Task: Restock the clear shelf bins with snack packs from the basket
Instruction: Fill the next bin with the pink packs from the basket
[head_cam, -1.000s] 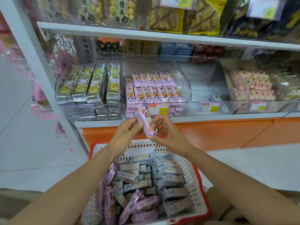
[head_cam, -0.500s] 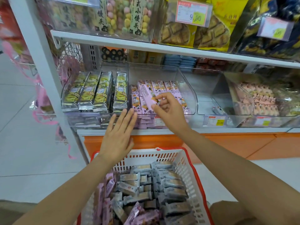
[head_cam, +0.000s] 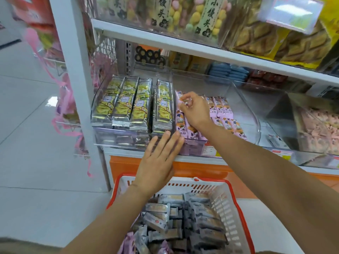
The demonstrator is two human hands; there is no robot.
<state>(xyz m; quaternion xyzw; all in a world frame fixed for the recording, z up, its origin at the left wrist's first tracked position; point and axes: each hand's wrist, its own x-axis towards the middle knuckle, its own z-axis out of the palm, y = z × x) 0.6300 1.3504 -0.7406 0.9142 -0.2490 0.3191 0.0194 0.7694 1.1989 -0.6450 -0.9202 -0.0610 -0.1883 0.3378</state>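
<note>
My right hand [head_cam: 194, 110] is inside the middle clear bin [head_cam: 254, 123], fingers pinched on a pink snack pack [head_cam: 179, 99] at the bin's left side, among rows of matching pink packs [head_cam: 222, 110]. My left hand [head_cam: 159, 162] is flat with fingers apart, its fingertips touching the front of the bins where the middle bin meets the left one, and it holds nothing. Below stands the white basket with a red rim [head_cam: 236, 202], holding several grey packs [head_cam: 183, 217] and some pink ones [head_cam: 128, 242].
The left clear bin [head_cam: 97, 99] holds silver-and-yellow packs [head_cam: 124, 103]. A right bin [head_cam: 315, 129] holds pale pink sweets. An upper shelf [head_cam: 183, 46] with bagged snacks overhangs the bins. A white upright post [head_cam: 77, 88] stands left, with pink ribbons beside it. Orange base panel below.
My right hand carried the pink pack from above the basket into the middle bin and lowered it to the left row. My left hand let go and rose to the bin fronts.
</note>
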